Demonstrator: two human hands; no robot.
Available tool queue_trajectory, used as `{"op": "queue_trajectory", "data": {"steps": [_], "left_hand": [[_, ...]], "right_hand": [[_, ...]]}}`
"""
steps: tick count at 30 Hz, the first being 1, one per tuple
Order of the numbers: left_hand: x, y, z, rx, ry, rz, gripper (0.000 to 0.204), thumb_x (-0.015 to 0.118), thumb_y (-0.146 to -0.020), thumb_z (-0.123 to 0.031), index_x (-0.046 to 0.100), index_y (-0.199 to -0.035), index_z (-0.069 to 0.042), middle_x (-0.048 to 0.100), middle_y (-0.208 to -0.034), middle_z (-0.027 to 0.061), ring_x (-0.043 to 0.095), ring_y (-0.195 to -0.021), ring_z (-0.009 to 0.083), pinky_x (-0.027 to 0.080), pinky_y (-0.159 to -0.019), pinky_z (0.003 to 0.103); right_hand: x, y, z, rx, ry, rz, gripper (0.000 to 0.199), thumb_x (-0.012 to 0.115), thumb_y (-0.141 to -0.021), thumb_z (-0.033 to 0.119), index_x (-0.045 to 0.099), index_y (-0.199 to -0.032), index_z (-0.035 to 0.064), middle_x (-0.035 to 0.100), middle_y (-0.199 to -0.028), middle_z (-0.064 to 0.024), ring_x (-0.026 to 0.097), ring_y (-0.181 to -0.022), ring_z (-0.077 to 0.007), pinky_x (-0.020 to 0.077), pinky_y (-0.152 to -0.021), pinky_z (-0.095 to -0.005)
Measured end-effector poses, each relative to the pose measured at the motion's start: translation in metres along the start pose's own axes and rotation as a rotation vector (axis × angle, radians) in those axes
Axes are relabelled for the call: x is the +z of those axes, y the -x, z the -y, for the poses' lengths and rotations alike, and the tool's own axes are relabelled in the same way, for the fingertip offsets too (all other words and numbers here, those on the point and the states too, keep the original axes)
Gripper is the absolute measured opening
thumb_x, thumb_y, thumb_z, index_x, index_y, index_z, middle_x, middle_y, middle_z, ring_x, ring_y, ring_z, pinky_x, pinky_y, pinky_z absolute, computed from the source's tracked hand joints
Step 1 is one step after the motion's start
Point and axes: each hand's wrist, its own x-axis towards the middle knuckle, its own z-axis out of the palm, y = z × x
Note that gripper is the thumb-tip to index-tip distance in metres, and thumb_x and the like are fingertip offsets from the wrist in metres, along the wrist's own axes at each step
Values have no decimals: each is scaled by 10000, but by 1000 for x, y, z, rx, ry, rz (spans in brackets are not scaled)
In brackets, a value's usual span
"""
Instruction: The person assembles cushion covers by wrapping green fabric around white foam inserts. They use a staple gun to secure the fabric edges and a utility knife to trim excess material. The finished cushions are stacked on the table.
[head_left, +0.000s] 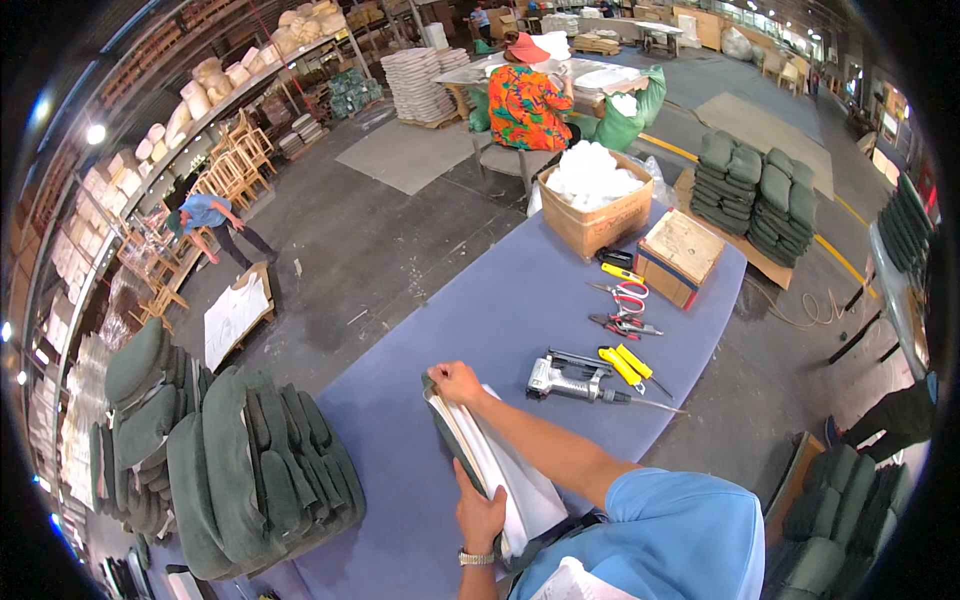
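Note:
A dark green upholstered cushion (440,430) with a pale inner side and loose white cloth (533,500) stands on edge on the blue-covered table. My right hand (457,383) reaches across and has its fingers closed on the cushion's far top corner. Lower down, my left hand (482,512), with a watch at the wrist, grips the cushion's side, thumb against the pale face. To the right of the cushion lies a silver staple gun (568,378), with a hose fitting trailing from it. Two yellow-handled tools (625,367) rest beside the gun.
Red-handled pliers (625,325), scissors (628,296) and a yellow cutter (622,272) lie farther up the table (440,320). Beyond them stand a carton of white stuffing (597,215) and a smaller box (682,250). Stacked green cushions (260,470) crowd the left. Two people work farther off.

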Motion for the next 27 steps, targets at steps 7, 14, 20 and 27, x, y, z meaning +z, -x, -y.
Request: {"op": "queue_trajectory", "data": {"steps": [7,14,20,27], "left_hand": [[7,3,-16,-36,15,27,1075,749,-823,-263,79,-1634,-47,695,-1110,339,678,-985,523,534,-886,544],[8,0,-36,-43,45,47,1067,774,-849,-306,99,-1623,-17,661,-1220,350,662,-1107,507,518,-965,510],[29,-83,-17,306,180,-201,841,667,-955,-256,213,-1574,89,481,-1463,369,510,-1346,479,415,-1121,479],[7,-196,-27,68,285,-248,445,516,-1052,-276,583,-1407,-16,648,-1340,232,626,-1236,370,479,-1052,439]], "right_hand": [[-1,-2,-18,-314,-29,-153,292,664,-882,281,746,-1106,112,689,-1250,-145,679,-1086,-309,530,-963,-412],[-11,-9,-16,-213,-43,17,277,669,-948,326,785,-1116,138,731,-1173,-134,698,-1063,-312,535,-964,-405],[-13,-8,-23,-207,-166,-117,240,680,-958,294,793,-1069,113,750,-1109,-119,708,-1028,-295,539,-939,-406],[-5,-3,-27,-263,-126,-237,189,732,-940,213,772,-948,29,747,-924,-80,673,-821,-173,545,-760,-342]]}}
